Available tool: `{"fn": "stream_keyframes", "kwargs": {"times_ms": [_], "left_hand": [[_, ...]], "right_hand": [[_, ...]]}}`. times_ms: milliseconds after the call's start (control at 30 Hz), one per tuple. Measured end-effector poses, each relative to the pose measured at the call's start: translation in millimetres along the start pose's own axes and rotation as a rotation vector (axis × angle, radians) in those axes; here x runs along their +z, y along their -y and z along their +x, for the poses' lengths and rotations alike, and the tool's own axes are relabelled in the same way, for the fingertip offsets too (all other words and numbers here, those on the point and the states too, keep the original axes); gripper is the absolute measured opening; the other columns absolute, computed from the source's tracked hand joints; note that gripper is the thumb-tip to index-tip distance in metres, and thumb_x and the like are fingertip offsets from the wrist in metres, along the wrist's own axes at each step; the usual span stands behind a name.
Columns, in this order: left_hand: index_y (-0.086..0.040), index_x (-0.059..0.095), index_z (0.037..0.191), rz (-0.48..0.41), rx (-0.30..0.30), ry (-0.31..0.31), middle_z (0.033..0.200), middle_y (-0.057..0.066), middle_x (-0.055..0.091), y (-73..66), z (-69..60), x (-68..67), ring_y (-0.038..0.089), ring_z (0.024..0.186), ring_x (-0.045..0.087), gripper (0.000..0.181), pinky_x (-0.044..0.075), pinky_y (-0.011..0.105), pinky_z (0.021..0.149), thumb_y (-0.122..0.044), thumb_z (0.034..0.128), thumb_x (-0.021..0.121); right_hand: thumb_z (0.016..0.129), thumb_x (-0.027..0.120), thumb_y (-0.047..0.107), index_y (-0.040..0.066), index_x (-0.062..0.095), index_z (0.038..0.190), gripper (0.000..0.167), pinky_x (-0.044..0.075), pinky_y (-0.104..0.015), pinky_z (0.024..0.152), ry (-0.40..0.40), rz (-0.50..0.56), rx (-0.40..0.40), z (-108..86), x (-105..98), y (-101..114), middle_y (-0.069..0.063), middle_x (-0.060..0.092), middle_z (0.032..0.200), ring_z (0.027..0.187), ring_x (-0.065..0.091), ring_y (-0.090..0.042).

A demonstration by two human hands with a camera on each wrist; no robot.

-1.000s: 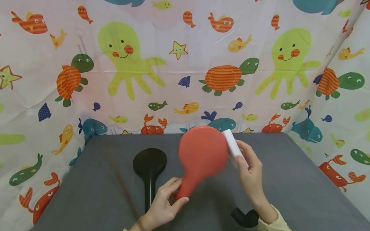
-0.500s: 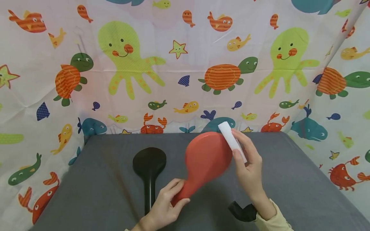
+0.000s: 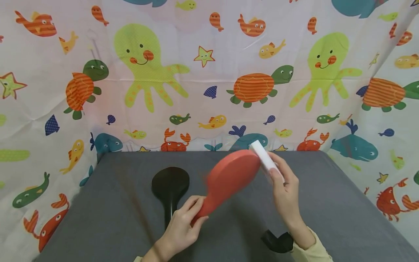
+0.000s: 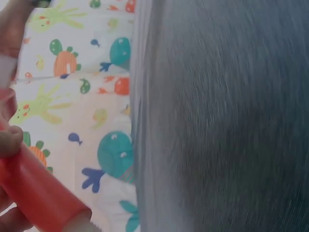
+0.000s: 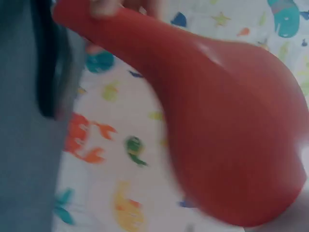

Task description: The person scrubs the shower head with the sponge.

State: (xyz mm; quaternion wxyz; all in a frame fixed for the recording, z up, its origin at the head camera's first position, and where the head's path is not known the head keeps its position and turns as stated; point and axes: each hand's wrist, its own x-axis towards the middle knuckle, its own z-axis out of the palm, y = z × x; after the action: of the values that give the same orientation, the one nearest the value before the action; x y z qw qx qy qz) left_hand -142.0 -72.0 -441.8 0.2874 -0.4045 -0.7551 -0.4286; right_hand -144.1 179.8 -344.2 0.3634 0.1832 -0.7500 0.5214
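Note:
My left hand (image 3: 181, 225) grips the handle of a red round-headed paddle (image 3: 230, 176), held tilted above the table with its head up and to the right. A white sponge-like block (image 3: 266, 160) is pinched between the thumb and fingers of my right hand (image 3: 286, 193). Its long side touches the rim of the paddle's head. In the left wrist view the red handle (image 4: 41, 191) shows, with fingertips (image 4: 9, 141) on it. The paddle's face (image 5: 236, 125) fills much of the right wrist view, blurred. Lying on the table left of it, a similar black paddle (image 3: 170, 183) is partly hidden by my left hand.
The grey-covered table (image 3: 330, 211) runs back to a white curtain (image 3: 196, 98) printed with sea animals, which also hangs at both sides. A bent black piece (image 3: 277, 242) appears beside my right wrist.
The red paddle has turned in my left hand, so its face looks narrower and more of its edge shows. The white block has stayed at the rim, shifting only slightly.

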Motion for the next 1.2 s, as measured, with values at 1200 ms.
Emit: {"fn": "stream_keyframes", "kwargs": {"times_ms": [1200], "left_hand": [[0.004, 0.06, 0.112, 0.475, 0.125, -0.055, 0.098, 0.012, 0.058, 7.5, -1.6, 1.8, 0.023, 0.078, 0.062, 0.04, 0.052, 0.033, 0.065, -0.02, 0.0999, 0.031]], "right_hand": [[0.087, 0.046, 0.023, 0.003, 0.067, 0.106, 0.034, 0.044, -0.048, 0.081, 0.062, -0.377, -0.693, -3.1, 22.8, 18.3, -0.022, 0.059, 0.114, 0.102, 0.051, -0.042]]}}
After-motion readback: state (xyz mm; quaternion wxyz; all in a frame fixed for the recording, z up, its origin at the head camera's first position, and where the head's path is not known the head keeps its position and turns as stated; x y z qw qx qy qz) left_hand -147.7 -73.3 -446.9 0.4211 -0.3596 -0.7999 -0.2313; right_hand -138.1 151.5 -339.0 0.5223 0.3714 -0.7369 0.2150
